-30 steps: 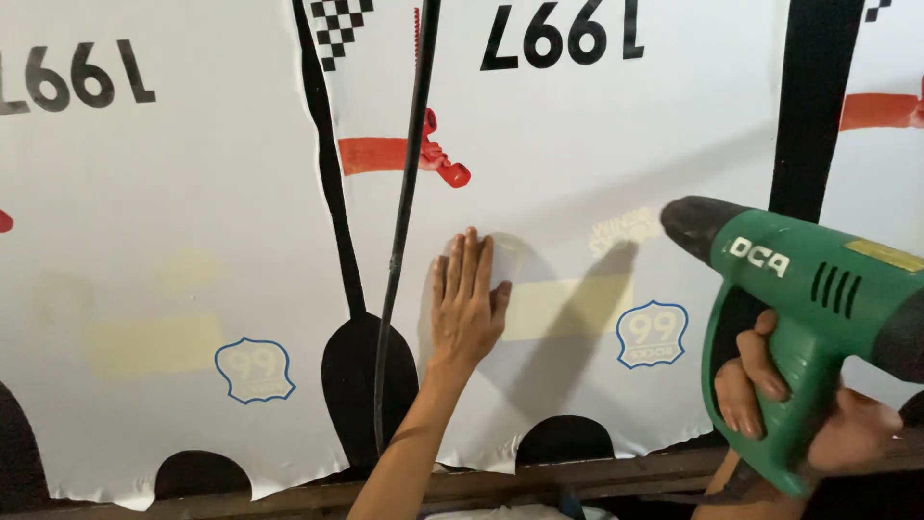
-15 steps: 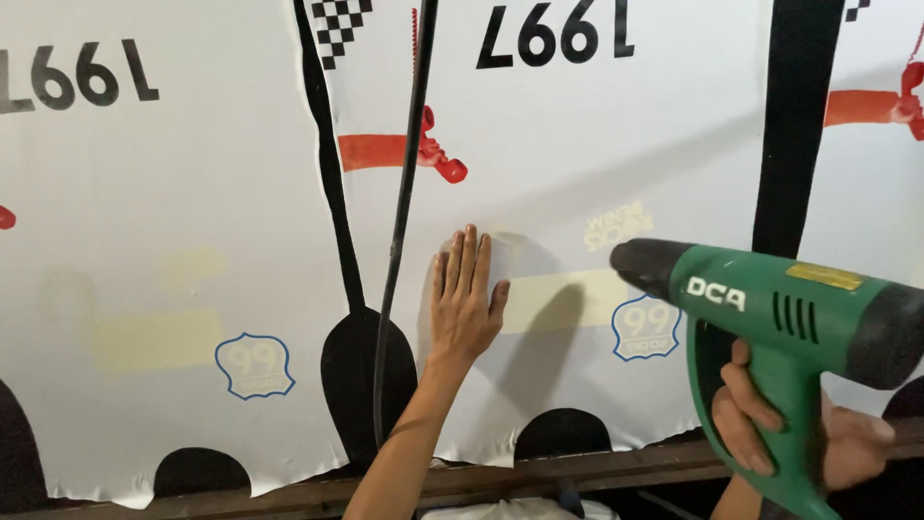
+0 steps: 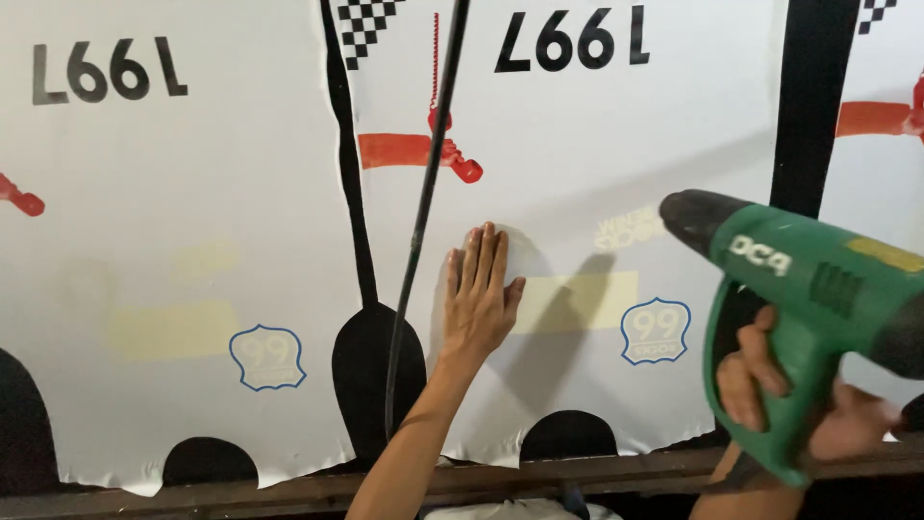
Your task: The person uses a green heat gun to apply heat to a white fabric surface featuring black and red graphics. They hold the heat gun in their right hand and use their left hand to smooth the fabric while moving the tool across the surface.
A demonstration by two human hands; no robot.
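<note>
Fingers [image 3: 478, 265] of the left hand [image 3: 476, 299] are lying together, flat on the white sheet [image 3: 577, 144], just right of the black cord [image 3: 416, 231]. Right hand [image 3: 784, 400] is clamping the green heat gun [image 3: 818, 308] at the right, nozzle aiming left, apart from the sheet.
</note>
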